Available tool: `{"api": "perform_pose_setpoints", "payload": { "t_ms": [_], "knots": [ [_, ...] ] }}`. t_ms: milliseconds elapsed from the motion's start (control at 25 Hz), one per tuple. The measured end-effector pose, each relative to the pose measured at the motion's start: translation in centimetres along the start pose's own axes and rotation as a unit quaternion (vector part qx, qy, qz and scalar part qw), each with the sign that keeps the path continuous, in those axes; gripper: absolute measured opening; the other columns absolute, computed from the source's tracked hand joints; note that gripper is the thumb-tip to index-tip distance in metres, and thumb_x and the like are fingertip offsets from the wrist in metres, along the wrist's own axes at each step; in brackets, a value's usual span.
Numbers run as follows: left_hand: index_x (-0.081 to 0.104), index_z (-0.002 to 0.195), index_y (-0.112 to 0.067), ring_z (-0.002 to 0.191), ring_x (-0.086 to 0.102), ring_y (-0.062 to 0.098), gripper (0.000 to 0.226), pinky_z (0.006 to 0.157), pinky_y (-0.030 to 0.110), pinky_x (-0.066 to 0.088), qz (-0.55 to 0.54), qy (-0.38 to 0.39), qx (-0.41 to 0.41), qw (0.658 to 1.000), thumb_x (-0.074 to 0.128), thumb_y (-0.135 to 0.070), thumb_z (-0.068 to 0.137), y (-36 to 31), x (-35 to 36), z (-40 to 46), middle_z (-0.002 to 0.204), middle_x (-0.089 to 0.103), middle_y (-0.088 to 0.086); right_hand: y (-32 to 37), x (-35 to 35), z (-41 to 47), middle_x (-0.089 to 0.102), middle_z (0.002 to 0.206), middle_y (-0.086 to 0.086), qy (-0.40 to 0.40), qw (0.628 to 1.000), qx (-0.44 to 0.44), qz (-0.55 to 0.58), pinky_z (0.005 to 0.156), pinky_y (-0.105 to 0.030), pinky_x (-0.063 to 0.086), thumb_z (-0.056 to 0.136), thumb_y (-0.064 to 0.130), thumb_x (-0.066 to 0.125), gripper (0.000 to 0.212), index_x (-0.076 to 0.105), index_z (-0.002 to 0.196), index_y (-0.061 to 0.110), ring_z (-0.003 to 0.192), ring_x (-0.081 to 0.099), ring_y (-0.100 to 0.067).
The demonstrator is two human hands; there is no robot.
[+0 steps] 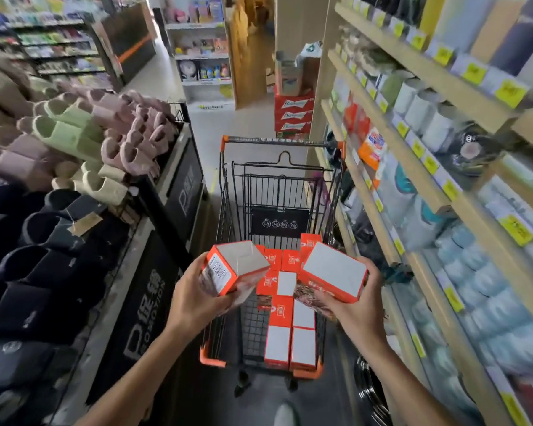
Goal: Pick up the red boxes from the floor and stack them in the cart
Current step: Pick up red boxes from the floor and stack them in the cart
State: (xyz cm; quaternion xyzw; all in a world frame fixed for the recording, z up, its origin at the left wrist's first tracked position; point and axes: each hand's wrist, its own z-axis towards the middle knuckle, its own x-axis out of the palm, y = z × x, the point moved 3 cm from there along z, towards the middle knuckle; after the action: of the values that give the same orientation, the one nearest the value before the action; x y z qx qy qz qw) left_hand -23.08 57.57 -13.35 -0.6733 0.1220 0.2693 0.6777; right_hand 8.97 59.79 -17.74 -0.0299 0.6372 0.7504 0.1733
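Red box (239, 267) gripped in left hand (197, 295); second box (334, 276) gripped in right hand (356, 298), above cart (225, 210).

Place: a shop aisle.
Shelving: wooden shelves (413, 61) with yellow price tags (510, 93).
Goods: slippers (74, 133) heaped on a display.
Trolley: wire shopping cart (277, 192).

I saw two red cardboard boxes with white faces, one tilted at left (233, 267), one at right (333, 276), above the black wire cart (225, 207) with orange corners; more red boxes (290, 330) lay stacked inside along its right side.
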Motion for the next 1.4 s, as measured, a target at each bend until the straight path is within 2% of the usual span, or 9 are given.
{"api": "perform_pose_setpoints", "payload": {
  "t_ms": [160, 280, 480, 680, 800, 920, 1040, 1240, 1400],
  "knots": [
    [0.048, 0.137, -0.028, 0.110, 0.062, 0.001, 0.098, 0.086, 0.018, 0.051, -0.005, 0.006, -0.015, 1.000, 0.095, -0.044, 0.052, 0.1, 2.0, 4.8, 0.119, 0.064, -0.014, -1.8, 1.8, 4.1, 0.048, 0.137, 0.002, 0.002, 1.000, 0.019, 0.003, 0.090, -0.013, 0.051, 0.057, 0.048, 0.091, 0.107, 0.033, 0.145, 0.026, 0.124, 0.049, 0.004],
    [0.048, 0.138, -0.026, 0.112, 0.062, 0.005, 0.097, 0.084, 0.016, 0.050, -0.002, 0.030, -0.020, 0.999, 0.096, -0.038, 0.055, 0.9, 3.7, 8.0, 0.119, 0.063, -0.013, -3.1, 2.8, 6.8, 0.042, 0.142, 0.001, 0.010, 0.999, 0.034, -0.026, 0.089, -0.001, 0.042, 0.063, 0.030, 0.095, 0.109, 0.032, 0.152, 0.021, 0.126, 0.042, 0.012],
    [0.045, 0.136, -0.031, 0.107, 0.061, -0.001, 0.093, 0.075, 0.009, 0.047, -0.006, 0.066, -0.028, 0.997, 0.096, -0.032, 0.058, 2.8, 5.3, 12.5, 0.113, 0.058, -0.022, -5.1, 3.5, 8.8, 0.046, 0.137, -0.005, -0.047, 0.995, 0.060, -0.057, 0.084, 0.000, 0.042, 0.061, 0.015, 0.097, 0.102, 0.040, 0.146, 0.017, 0.121, 0.046, -0.002],
    [0.046, 0.127, -0.034, 0.097, 0.059, -0.018, 0.089, 0.069, 0.007, 0.052, -0.036, 0.118, -0.030, 0.992, 0.097, -0.014, 0.057, 6.0, 5.9, 18.0, 0.108, 0.060, -0.023, -5.8, 6.1, 8.9, 0.047, 0.130, 0.005, -0.145, 0.981, 0.092, -0.088, 0.091, -0.019, 0.048, 0.063, 0.052, 0.090, 0.094, 0.043, 0.140, 0.026, 0.121, 0.050, -0.003],
    [0.045, 0.127, -0.033, 0.097, 0.057, -0.022, 0.089, 0.066, 0.002, 0.049, -0.060, 0.177, -0.019, 0.982, 0.097, -0.017, 0.057, 8.1, 6.6, 21.8, 0.108, 0.060, -0.022, -6.4, 9.2, 9.1, 0.043, 0.129, 0.008, -0.216, 0.964, 0.127, -0.091, 0.088, -0.011, 0.049, 0.063, 0.072, 0.080, 0.092, 0.039, 0.138, 0.038, 0.122, 0.048, 0.006],
    [0.044, 0.130, -0.034, 0.101, 0.056, -0.023, 0.091, 0.069, 0.000, 0.048, -0.065, 0.214, -0.012, 0.975, 0.097, -0.022, 0.057, 10.9, 7.7, 25.5, 0.111, 0.059, -0.024, -8.9, 12.4, 9.5, 0.042, 0.132, 0.003, -0.254, 0.947, 0.160, -0.112, 0.090, -0.021, 0.054, 0.063, 0.057, 0.085, 0.092, 0.038, 0.138, 0.033, 0.118, 0.049, 0.005],
    [0.044, 0.132, -0.036, 0.104, 0.062, -0.007, 0.093, 0.071, 0.002, 0.049, -0.064, 0.233, -0.007, 0.970, 0.097, -0.025, 0.056, 14.0, 9.8, 27.7, 0.115, 0.060, -0.022, -13.2, 15.3, 9.5, 0.043, 0.135, 0.003, -0.278, 0.928, 0.200, -0.147, 0.086, -0.045, 0.058, 0.064, 0.050, 0.089, 0.098, 0.037, 0.143, 0.027, 0.120, 0.052, -0.016],
    [0.040, 0.134, -0.040, 0.105, 0.064, 0.004, 0.100, 0.068, 0.008, 0.050, -0.049, 0.239, -0.001, 0.970, 0.098, -0.020, 0.055, 17.9, 13.8, 28.2, 0.112, 0.057, -0.026, -20.2, 19.7, 9.5, 0.048, 0.137, -0.006, -0.326, 0.907, 0.239, -0.115, 0.086, -0.017, 0.047, 0.063, 0.050, 0.089, 0.098, 0.041, 0.143, 0.020, 0.119, 0.053, -0.014],
    [0.045, 0.134, -0.038, 0.099, 0.063, -0.007, 0.103, 0.075, 0.009, 0.049, -0.024, 0.236, -0.022, 0.971, 0.101, -0.024, 0.049, 20.5, 15.3, 27.4, 0.113, 0.062, -0.022, -26.1, 22.1, 9.4, 0.049, 0.136, -0.009, -0.366, 0.874, 0.297, -0.118, 0.077, -0.039, 0.053, 0.061, 0.057, 0.089, 0.103, 0.038, 0.143, 0.023, 0.119, 0.057, -0.030]
  ]
}}
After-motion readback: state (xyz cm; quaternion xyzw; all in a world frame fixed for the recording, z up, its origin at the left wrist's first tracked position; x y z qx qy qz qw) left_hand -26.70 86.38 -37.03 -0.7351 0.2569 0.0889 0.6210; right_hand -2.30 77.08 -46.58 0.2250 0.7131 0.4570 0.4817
